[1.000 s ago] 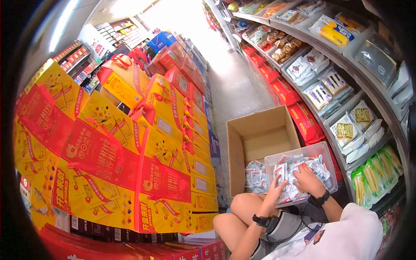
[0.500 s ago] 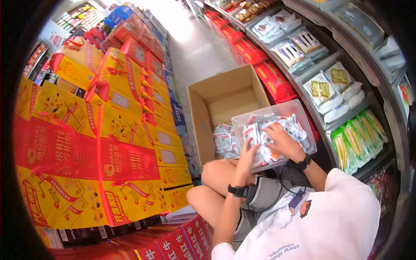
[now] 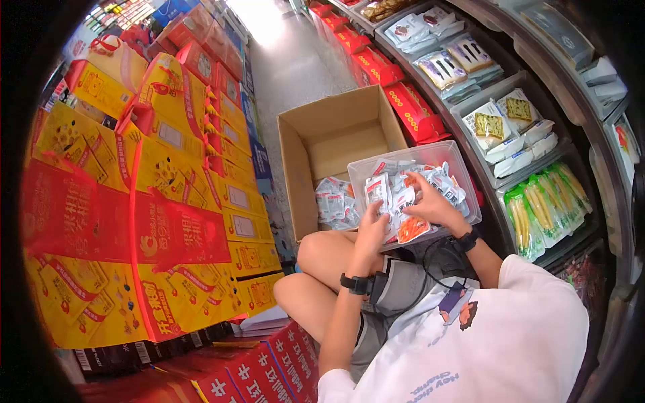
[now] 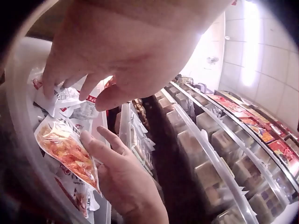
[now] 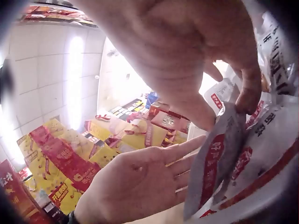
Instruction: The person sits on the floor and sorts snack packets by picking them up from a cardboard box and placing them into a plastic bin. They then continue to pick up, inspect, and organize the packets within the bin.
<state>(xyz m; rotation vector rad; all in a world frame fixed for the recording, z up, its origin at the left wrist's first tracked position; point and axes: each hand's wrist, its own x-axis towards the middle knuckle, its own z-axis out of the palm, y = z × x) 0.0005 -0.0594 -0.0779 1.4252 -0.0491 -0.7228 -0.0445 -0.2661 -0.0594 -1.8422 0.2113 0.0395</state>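
Note:
A clear plastic tub [image 3: 463, 153] of white snack packets sits just in front of the person's lap. In the head view, the left hand [image 3: 371, 232] holds a white and red snack packet [image 3: 376, 188] upright at the tub's left side. The right hand [image 3: 440, 205] pinches a snack packet with a clear window [image 3: 412, 230] showing orange food. The left wrist view shows that window packet [image 4: 70, 151] close up, the right thumb at its edge. From the right wrist, the left hand's fingers [image 5: 182, 170] run partly hidden behind a packet.
An open cardboard box [image 3: 292, 171] with more packets [image 3: 336, 201] stands left of the tub. Yellow and red gift boxes [image 3: 181, 181] are stacked on the left. Shelves hold bagged bread [image 3: 489, 127] and green-wrapped snacks [image 3: 544, 208] on the right. Red boxes [image 3: 410, 111] line the shelf's foot.
The head view has tilted down and turned, shifting the scene left and up. The right hand has lifted the orange-food packet from the pile, and the left hand's packet shows more upright.

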